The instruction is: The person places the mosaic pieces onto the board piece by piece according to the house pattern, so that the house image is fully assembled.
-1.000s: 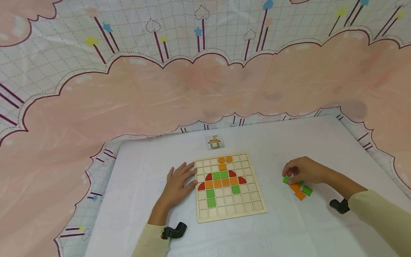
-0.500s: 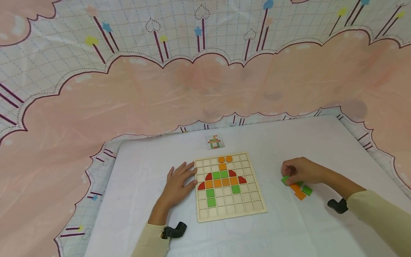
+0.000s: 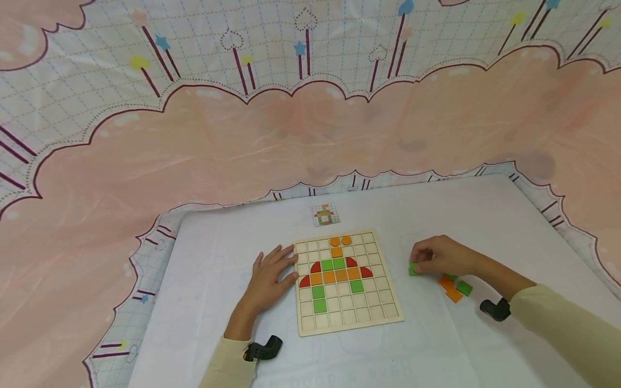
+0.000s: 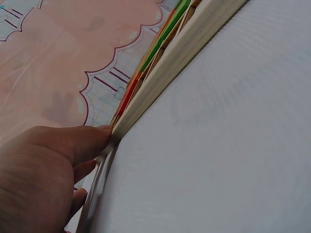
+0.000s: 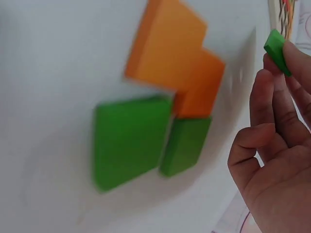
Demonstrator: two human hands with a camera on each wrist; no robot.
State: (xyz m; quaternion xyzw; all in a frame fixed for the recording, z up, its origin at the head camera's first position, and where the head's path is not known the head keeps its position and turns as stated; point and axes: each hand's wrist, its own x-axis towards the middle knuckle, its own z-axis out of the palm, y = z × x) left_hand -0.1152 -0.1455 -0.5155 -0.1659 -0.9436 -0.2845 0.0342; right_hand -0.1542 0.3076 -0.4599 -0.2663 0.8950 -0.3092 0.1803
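Note:
My right hand (image 3: 443,256) pinches a green square tile (image 5: 277,51) between thumb and fingertips, over the table right of the board. Just behind it lie two orange tiles (image 3: 454,295) and two green tiles (image 3: 464,288), close together. My left hand (image 3: 269,277) has its fingers spread, with fingertips and thumb touching the left edge of a wooden grid board (image 3: 375,312). Set in the board's cells are orange discs (image 3: 335,242), orange squares (image 3: 329,276), green squares (image 3: 317,291) and red rounded pieces (image 3: 366,272). The left wrist view shows my thumb against the board's side.
A small picture card (image 3: 325,214) with a similar coloured pattern on a grid lies beyond the board. White cloth covers the table (image 3: 218,237). A patterned peach curtain (image 3: 291,140) hangs behind and around it. Each wrist wears a black camera (image 3: 496,310).
My right hand has drawn the green tile leftward, away from the loose tiles and closer to the board. My left hand and the board have stayed in place.

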